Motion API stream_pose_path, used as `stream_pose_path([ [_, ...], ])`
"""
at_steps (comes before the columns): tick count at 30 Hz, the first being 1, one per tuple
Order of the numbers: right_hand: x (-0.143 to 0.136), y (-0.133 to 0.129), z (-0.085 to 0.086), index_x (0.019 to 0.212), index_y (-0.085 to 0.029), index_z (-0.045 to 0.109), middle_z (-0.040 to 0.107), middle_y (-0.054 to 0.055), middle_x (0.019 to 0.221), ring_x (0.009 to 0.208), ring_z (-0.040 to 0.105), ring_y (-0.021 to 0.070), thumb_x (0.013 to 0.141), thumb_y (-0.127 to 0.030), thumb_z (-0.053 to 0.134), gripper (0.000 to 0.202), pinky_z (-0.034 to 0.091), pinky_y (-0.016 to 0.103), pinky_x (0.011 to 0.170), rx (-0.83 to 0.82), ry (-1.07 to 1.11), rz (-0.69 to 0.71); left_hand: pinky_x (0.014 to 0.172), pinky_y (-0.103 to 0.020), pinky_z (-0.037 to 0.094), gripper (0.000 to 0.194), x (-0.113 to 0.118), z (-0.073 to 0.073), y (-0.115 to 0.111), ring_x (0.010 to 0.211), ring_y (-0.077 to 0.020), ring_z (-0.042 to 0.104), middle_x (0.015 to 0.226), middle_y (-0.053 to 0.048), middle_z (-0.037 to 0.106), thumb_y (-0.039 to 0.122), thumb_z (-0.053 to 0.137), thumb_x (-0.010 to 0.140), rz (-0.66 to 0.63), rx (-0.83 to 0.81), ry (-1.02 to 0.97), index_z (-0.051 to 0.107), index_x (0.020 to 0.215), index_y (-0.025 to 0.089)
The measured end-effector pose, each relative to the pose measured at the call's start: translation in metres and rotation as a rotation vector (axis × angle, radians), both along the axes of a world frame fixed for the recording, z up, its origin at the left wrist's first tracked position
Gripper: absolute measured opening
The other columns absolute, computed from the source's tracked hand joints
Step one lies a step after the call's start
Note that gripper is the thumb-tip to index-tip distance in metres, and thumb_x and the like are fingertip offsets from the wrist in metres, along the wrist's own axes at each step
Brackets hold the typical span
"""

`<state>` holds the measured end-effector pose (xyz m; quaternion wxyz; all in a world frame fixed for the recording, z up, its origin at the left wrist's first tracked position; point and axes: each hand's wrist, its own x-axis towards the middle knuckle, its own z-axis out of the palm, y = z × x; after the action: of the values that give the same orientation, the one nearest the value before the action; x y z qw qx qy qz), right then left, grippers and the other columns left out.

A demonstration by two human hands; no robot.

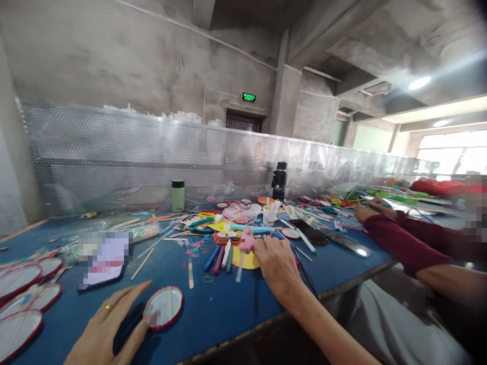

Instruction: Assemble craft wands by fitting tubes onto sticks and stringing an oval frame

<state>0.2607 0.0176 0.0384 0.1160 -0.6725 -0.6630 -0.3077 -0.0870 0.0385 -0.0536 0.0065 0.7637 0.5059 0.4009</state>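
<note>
Low on the left, my left hand (110, 319) has its fingers apart, and its thumb tip lies at the near edge of a round white disc (163, 307) with a red rim. A pale thin stick (170, 300) lies across that disc. My right hand (277, 261) is closed on a pink object (248, 240) from which a translucent stick (239, 268) points down; its exact kind is unclear. Below it are a yellow piece (249, 259) and several coloured markers (227, 256). A black cord (308, 281) runs by my right wrist.
More red-rimmed discs (19, 279) lie at left beside a phone (106, 259). Behind stand a green bottle (178, 196), a black bottle (279, 181) and a white cup (270, 216) among craft bits. Another person's sleeves (407, 243) reach in from the right, near a dark phone (309, 231).
</note>
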Motion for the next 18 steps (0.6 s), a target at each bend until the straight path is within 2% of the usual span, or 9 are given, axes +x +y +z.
stream_pose_path([
  [2, 0.006, -0.01, 0.008, 0.096, -0.017, 0.063, 0.061, 0.011, 0.089, 0.083, 0.054, 0.0243, 0.097, -0.021, 0.041, 0.023, 0.039, 0.037, 0.075, 0.058, 0.175, 0.134, 0.1, -0.047, 0.05, 0.049, 0.002, 0.006, -0.003, 0.12, -0.0291, 0.057, 0.132, -0.005, 0.06, 0.052, 0.046, 0.087, 0.01, -0.012, 0.031, 0.052, 0.131, 0.03],
  [4, 0.012, -0.018, 0.018, 0.1, -0.019, 0.061, 0.06, 0.008, 0.09, 0.084, 0.054, 0.0216, 0.099, -0.031, 0.038, 0.025, 0.04, 0.033, 0.075, 0.073, 0.44, 0.333, 0.099, -0.047, 0.05, 0.05, 0.003, 0.009, -0.006, 0.119, -0.029, 0.058, 0.132, -0.005, 0.06, 0.053, 0.046, 0.087, 0.006, -0.003, 0.052, 0.052, 0.13, 0.03],
  [7, 0.021, -0.025, 0.028, 0.087, -0.019, 0.058, 0.057, 0.002, 0.078, 0.073, 0.052, 0.0167, 0.097, -0.046, 0.042, 0.033, 0.04, 0.027, 0.065, 0.049, 0.854, 0.5, 0.098, -0.046, 0.051, 0.048, 0.001, 0.005, -0.006, 0.118, -0.028, 0.059, 0.131, -0.004, 0.06, 0.051, 0.047, 0.088, -0.002, 0.036, 0.062, 0.048, 0.132, 0.032],
  [10, 0.021, -0.026, 0.029, 0.07, -0.018, 0.052, 0.052, 0.0, 0.066, 0.062, 0.047, 0.0127, 0.09, -0.056, 0.05, 0.043, 0.037, 0.024, 0.057, 0.032, 1.182, 0.529, 0.097, -0.047, 0.052, 0.049, -0.002, -0.005, -0.001, 0.118, -0.0283, 0.059, 0.131, -0.003, 0.059, 0.049, 0.048, 0.088, -0.032, 0.077, 0.059, 0.044, 0.135, 0.036],
  [13, 0.011, -0.023, 0.023, 0.064, -0.017, 0.05, 0.051, -0.001, 0.06, 0.057, 0.045, 0.0109, 0.082, -0.059, 0.058, 0.047, 0.037, 0.024, 0.053, -0.054, 1.363, 0.52, 0.097, -0.05, 0.051, 0.048, -0.003, -0.009, 0.0, 0.118, -0.0296, 0.059, 0.131, -0.003, 0.06, 0.049, 0.047, 0.088, -0.029, 0.106, 0.035, 0.044, 0.134, 0.037],
  [15, 0.001, -0.019, 0.017, 0.066, -0.016, 0.053, 0.05, -0.002, 0.056, 0.053, 0.044, 0.0102, 0.077, -0.058, 0.064, 0.044, 0.036, 0.023, 0.05, -0.18, 1.387, 0.5, 0.095, -0.049, 0.053, 0.047, -0.002, -0.004, -0.004, 0.116, -0.0286, 0.06, 0.13, -0.003, 0.061, 0.049, 0.048, 0.088, -0.033, 0.099, 0.066, 0.046, 0.133, 0.037],
  [18, -0.011, -0.011, 0.009, 0.072, -0.016, 0.061, 0.051, -0.002, 0.059, 0.054, 0.044, 0.0099, 0.075, -0.05, 0.069, 0.036, 0.035, 0.022, 0.049, -0.351, 1.304, 0.49, 0.093, -0.045, 0.055, 0.047, 0.003, 0.011, -0.016, 0.114, -0.0272, 0.062, 0.129, -0.004, 0.062, 0.048, 0.051, 0.087, 0.0, 0.078, 0.096, 0.049, 0.131, 0.033],
])
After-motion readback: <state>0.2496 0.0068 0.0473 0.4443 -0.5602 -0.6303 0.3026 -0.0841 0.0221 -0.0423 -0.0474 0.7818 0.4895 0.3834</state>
